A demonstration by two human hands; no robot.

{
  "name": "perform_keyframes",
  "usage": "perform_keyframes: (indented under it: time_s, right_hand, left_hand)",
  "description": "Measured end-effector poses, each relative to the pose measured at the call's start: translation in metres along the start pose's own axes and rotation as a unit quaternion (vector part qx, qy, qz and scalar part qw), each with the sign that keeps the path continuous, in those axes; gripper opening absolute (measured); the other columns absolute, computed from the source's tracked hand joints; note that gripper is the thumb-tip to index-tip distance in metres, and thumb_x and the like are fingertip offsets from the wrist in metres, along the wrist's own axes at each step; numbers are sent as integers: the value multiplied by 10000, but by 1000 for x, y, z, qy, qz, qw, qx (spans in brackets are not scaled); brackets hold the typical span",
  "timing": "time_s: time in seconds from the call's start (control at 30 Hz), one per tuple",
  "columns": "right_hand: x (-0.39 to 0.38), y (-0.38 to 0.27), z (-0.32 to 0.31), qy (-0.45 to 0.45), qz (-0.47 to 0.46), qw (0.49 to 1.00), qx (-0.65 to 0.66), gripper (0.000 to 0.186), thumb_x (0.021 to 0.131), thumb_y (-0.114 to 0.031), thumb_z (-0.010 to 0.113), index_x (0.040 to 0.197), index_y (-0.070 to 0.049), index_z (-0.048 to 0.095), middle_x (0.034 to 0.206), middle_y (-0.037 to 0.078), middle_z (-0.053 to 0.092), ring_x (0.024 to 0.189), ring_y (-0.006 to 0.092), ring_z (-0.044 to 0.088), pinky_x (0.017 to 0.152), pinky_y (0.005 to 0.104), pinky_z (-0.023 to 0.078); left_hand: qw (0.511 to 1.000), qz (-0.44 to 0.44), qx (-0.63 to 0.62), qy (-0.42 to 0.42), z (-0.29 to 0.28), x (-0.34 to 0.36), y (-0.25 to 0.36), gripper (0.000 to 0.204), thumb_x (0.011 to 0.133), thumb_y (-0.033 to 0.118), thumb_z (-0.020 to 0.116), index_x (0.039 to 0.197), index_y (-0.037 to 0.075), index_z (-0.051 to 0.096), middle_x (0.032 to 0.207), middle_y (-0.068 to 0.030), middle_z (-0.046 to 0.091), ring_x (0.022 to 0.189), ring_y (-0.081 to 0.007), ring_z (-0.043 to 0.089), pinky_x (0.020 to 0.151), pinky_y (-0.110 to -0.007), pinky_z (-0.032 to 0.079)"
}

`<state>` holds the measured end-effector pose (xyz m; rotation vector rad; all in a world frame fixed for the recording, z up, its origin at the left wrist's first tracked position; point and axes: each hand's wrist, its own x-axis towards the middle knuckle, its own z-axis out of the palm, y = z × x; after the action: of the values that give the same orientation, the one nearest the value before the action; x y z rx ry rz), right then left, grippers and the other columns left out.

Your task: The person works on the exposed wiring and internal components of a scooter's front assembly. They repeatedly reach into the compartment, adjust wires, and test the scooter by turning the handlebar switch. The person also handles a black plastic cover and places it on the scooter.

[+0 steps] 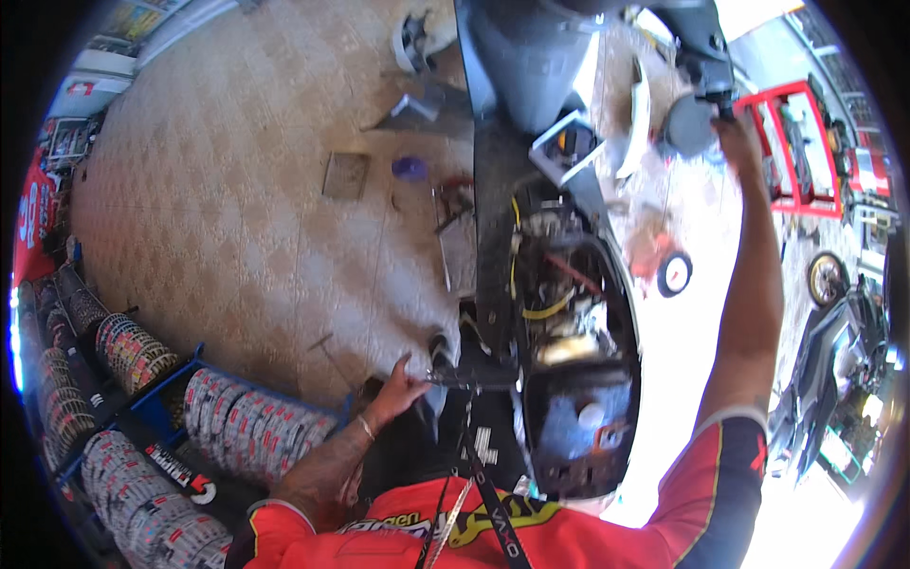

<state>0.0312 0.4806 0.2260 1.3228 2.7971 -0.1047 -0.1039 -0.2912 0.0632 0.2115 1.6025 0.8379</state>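
A scooter with its body panels off stretches from top centre down toward me. Its dark front shield is at the top and its bare engine bay is in the middle. My right hand is wrapped round the handlebar grip at the upper right, arm stretched forward. My left hand is low beside the scooter, fingers apart, its tips close to a dark bar on the scooter's side. Whether they touch it I cannot tell. A dark box-like part with a white cap sits behind the engine bay.
Stacked tyres fill a blue rack at lower left. Loose panels, a square plate and a purple item lie on the tiled floor. On the right are a red tool cart, a small wheel and another motorcycle.
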Motion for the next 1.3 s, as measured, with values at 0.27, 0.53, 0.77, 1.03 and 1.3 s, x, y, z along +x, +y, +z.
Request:
perform_keyframes:
  time_s: [0.27, 0.53, 0.77, 1.03, 1.3]
  right_hand:
    - [-24, -48, 7, 81, 177, 980, 40, 513, 845, -468, 547, 966, 14, 671, 911, 296, 653, 957, 427, 644, 811, 508, 460]
    - [-1, -21, 20, 57, 133, 986, 87, 475, 807, -427, 554, 995, -2, 655, 877, 264, 653, 853, 360, 662, 782, 451, 478]
    - [0, -16, 23, 23, 89, 977, 192, 337, 811, -350, 571, 810, -13, 591, 657, 109, 545, 609, 226, 543, 567, 422, 405]
    - [-18, -31, 10, -30, 80, 971, 225, 243, 837, -262, 543, 881, -36, 620, 609, 96, 479, 454, 182, 464, 424, 406, 398]
    - [-23, -51, -12, 44, 124, 985, 107, 412, 832, -409, 532, 937, -35, 666, 874, 181, 618, 817, 337, 601, 713, 452, 446]
  left_hand:
    - [999, 19, 15, -25, -4, -4, -94, 901, 888, 235, 713, 1489, -19, 91, 840, -48, 618, 756, -128, 594, 705, -264, 482]
    - [996, -86, -36, 11, -20, -47, -96, 905, 875, 255, 731, 1474, -53, 128, 705, -23, 576, 601, -86, 542, 569, -252, 473]
    - [994, -81, -70, 27, -15, -24, -83, 886, 870, 242, 736, 1491, -8, 154, 786, -44, 590, 651, -97, 561, 622, -261, 502]
    - [995, -37, -89, -25, -1, -25, -65, 903, 849, 139, 739, 1508, 48, 128, 851, -48, 591, 654, -97, 548, 612, -248, 499]
    - [998, -59, -17, -13, 16, -11, -43, 796, 896, 176, 681, 1495, 28, 178, 849, -54, 624, 680, -124, 570, 665, -284, 489]
